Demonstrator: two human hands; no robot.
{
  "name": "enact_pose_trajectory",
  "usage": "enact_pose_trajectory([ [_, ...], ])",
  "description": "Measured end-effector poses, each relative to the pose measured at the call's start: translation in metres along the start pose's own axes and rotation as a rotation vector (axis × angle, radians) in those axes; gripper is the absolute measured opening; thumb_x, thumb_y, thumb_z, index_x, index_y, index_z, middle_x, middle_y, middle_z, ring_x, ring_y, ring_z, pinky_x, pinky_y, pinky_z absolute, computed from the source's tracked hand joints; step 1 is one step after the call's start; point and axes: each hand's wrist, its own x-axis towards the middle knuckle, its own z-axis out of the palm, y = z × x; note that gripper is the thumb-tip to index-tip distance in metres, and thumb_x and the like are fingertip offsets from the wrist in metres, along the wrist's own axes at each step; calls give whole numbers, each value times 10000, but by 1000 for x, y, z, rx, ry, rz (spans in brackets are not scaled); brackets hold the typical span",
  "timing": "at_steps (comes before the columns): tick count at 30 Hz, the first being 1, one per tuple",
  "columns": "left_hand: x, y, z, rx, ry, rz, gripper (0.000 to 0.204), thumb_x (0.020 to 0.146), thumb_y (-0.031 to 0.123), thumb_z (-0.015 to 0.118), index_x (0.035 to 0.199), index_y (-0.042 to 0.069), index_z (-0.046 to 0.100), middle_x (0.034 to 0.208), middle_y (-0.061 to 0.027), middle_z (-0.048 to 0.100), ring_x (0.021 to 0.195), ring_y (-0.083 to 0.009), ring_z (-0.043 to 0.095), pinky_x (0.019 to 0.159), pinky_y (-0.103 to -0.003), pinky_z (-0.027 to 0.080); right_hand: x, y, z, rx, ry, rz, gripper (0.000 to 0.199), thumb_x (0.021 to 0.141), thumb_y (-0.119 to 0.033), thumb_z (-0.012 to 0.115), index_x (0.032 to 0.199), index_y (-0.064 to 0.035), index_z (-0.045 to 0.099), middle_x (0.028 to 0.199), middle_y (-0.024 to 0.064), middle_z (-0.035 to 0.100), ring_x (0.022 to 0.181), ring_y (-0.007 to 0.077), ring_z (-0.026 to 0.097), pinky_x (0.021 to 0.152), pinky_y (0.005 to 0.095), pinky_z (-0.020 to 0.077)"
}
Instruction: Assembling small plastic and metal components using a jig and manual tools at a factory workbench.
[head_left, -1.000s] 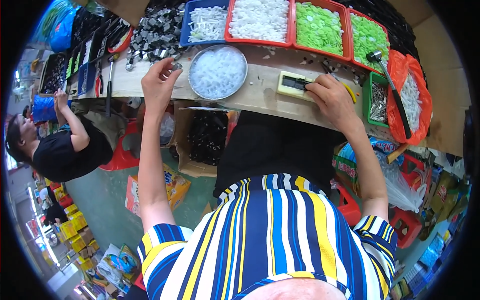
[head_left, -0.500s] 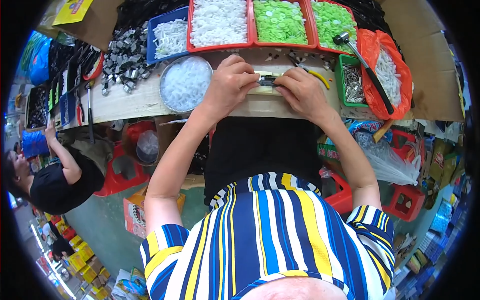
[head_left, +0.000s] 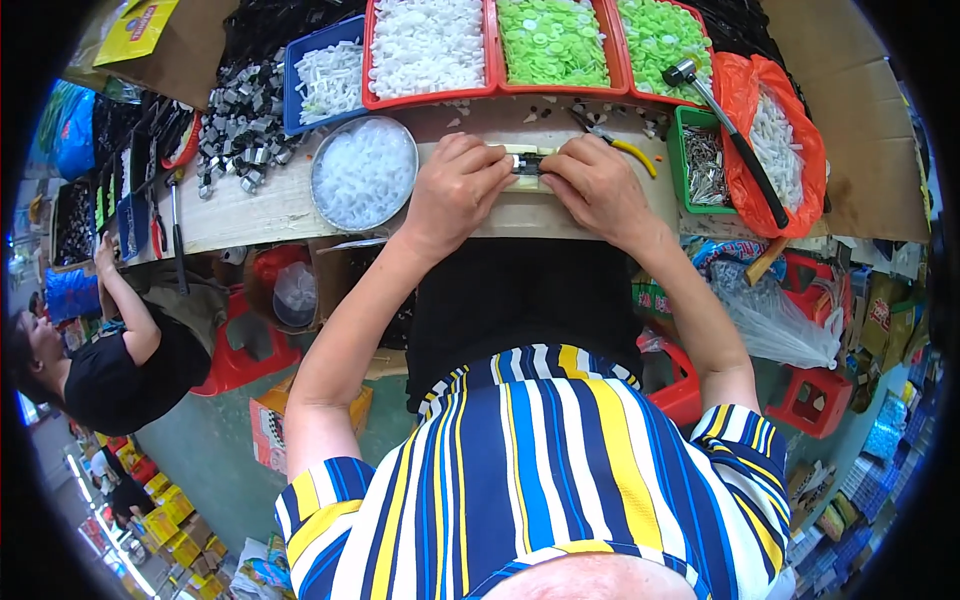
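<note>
Between my two hands is a small black-and-silver part (head_left: 528,163), set on a cream block (head_left: 530,186) on the worktable. My left hand (head_left: 458,190) has its thumb and fingers pinched at the part's left end. At the right end the fingertips of my right hand (head_left: 598,190) are pressed together on it. My fingers cover both ends, so its full shape is hidden. Just left of my left hand stands a round metal bowl (head_left: 318,172) of translucent white pieces. Yellow-handled pliers (head_left: 632,152) lie beyond my right hand.
Along the back stand a blue tray (head_left: 290,95) and red trays (head_left: 494,50) of white and green pieces. At right are a green bin (head_left: 712,208) of metal pins, a red bag (head_left: 810,190) and a hammer (head_left: 752,165) across it. A co-worker (head_left: 120,360) sits at left.
Both hands stay at the small part, with only slight finger shifts. The view has moved slightly. The co-worker's raised hand has shifted a little.
</note>
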Motion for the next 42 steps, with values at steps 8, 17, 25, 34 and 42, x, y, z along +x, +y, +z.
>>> enact_pose_trajectory([
  [8, 1, 7, -4, 85, -29, -31, 190, 799, 157, 759, 942, 37, 725, 953, -75, 686, 911, -273, 606, 879, -433, 461, -40, 9, -65, -113, 203, 247, 119, 851, -45, 678, 963, -7, 665, 954, 143, 640, 889, 323, 635, 761, 418, 508],
  [17, 30, -9, -21, -106, -136, -84, 66, 781, 75, 752, 812, 20, 737, 834, -99, 686, 901, -280, 611, 793, -387, 507, -83, 36, -103, -318, 12, 602, 120, 866, -62, 655, 947, 27, 652, 913, 185, 586, 903, 382, 604, 775, 455, 478],
  [25, 67, -83, -40, 200, -19, -135, 106, 787, 16, 691, 878, 24, 743, 898, -112, 686, 935, -304, 602, 826, -397, 508, -75, 50, -101, -272, -1, 635, 122, 845, -78, 681, 905, 26, 658, 857, 179, 610, 829, 371, 635, 734, 444, 491],
  [34, 82, -97, -46, 294, -258, -84, 77, 760, 14, 687, 827, 3, 724, 883, -112, 667, 960, -291, 596, 859, -385, 501, -75, 55, -97, -202, 17, 691, 114, 834, -90, 680, 873, 14, 655, 825, 157, 629, 786, 311, 667, 699, 415, 510],
  [42, 83, -101, -46, 270, -234, -67, 51, 799, 21, 670, 844, 0, 662, 883, -118, 633, 938, -306, 577, 824, -403, 487, -70, 54, -95, -138, 95, 741, 120, 821, -97, 677, 840, 19, 654, 797, 157, 637, 774, 301, 668, 700, 416, 511],
])
